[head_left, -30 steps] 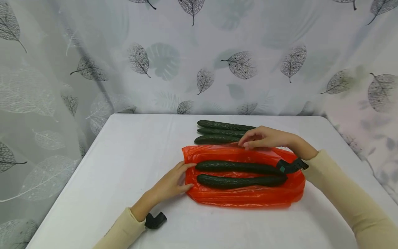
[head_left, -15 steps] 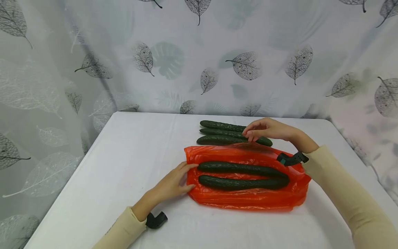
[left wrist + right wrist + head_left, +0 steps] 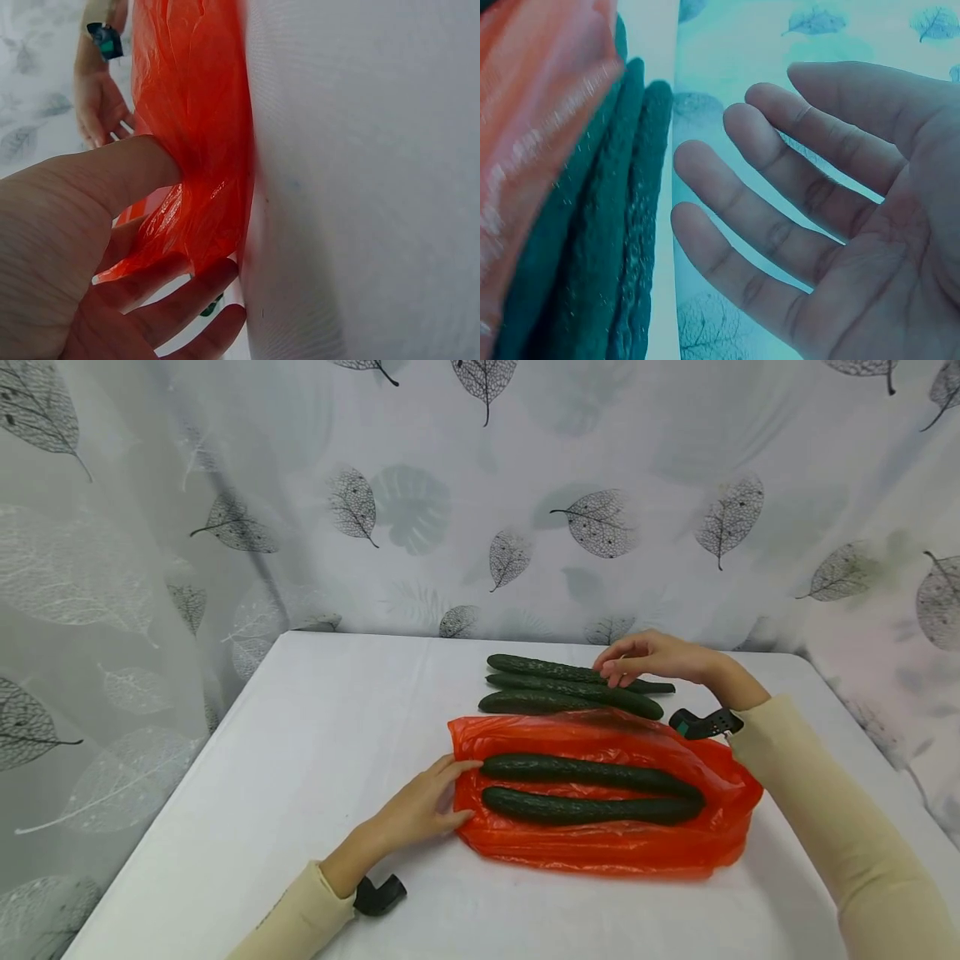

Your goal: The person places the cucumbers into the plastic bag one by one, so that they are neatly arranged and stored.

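A red plastic bag (image 3: 600, 849) lies spread on the white table, with two dark green cucumbers (image 3: 592, 807) side by side on it. Behind its far edge are three more cucumbers (image 3: 547, 667) in a row, the nearest partly covered by the bag's edge. My left hand (image 3: 412, 806) touches the bag's left end, thumb and fingers spread apart; in the left wrist view its thumb rests against the red film (image 3: 206, 112). Over the back cucumbers hovers my right hand (image 3: 663, 657). The right wrist view shows its fingers (image 3: 757, 217) loosely bent, holding nothing, apart from the cucumbers (image 3: 592, 247).
The white table (image 3: 300, 727) reaches out to the left and in front of the bag. A leaf-patterned curtain (image 3: 420, 502) hangs behind the table and along its sides. Each wrist wears a small black device (image 3: 378, 895).
My right hand has moved away from the bag's far edge, backward over the rear cucumbers, exposing more of them. The left hand stays at the bag's left end. The head view has shifted slightly.
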Available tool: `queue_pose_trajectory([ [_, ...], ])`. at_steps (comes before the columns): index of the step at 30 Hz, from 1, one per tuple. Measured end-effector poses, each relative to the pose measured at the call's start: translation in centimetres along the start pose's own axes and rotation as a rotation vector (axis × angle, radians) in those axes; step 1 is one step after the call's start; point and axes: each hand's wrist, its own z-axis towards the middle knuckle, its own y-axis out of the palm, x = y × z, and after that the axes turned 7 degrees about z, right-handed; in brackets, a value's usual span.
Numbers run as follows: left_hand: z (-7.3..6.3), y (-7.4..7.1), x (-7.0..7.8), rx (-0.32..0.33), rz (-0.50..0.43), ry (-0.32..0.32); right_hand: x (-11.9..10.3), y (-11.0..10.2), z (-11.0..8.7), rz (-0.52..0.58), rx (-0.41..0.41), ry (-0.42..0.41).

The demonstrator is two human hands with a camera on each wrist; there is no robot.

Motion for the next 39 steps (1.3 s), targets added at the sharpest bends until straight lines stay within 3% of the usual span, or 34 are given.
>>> queue_pose_trajectory([
  [4, 0.0, 0.0, 0.0, 0.001, 0.007, -0.002, 0.8, -0.8, 0.4, -0.001, -0.005, -0.016],
  [16, 0.1, 0.0, -0.2, -0.007, 0.011, -0.010, 3.4, -2.0, 2.0, 0.120, 0.027, 0.055],
  [24, 0.1, 0.0, -0.3, -0.013, -0.004, -0.027, 5.5, -2.5, 3.1, 0.172, 0.104, 0.012],
  [34, 0.1, 0.1, -0.4, -0.013, 0.002, -0.022, 7.7, -2.0, 4.5, 0.035, 0.084, 0.115],
  [39, 0.1, 0.1, -0.3, -0.015, 0.009, -0.022, 8.0, -0.8, 5.5, -0.024, 0.071, 0.108],
])
